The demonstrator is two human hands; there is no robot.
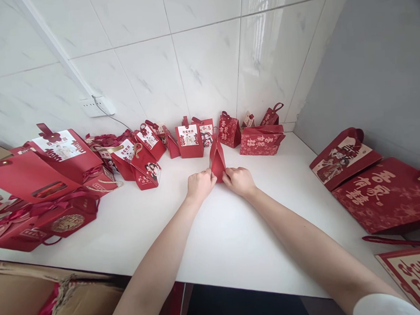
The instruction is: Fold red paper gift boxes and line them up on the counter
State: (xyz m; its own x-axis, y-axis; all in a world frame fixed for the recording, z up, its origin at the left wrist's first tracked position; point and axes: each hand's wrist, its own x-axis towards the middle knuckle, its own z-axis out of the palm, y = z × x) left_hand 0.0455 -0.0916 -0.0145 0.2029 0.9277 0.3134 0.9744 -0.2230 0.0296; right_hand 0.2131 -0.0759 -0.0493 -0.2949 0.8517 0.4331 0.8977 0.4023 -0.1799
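Note:
A small red gift box [217, 162] with a peaked top stands upright on the white table [213, 241], its narrow side toward me. My left hand [200, 185] has curled fingers closed on the box's lower left edge. On the opposite lower edge, my right hand [241, 180] grips the same box, thumb and fingers bent. The fingertips behind the box are hidden. Just beyond it stand a red box with a white label [191, 140] and a patterned red box [229, 129].
Larger red boxes crowd the left side, including one with a gold emblem [69, 222]. Big red boxes [382, 194] lean at the right by a grey panel [373, 62]. A tiled wall [205, 60] with a power socket [97, 106] closes the back. Cardboard [84, 304] lies below the front edge.

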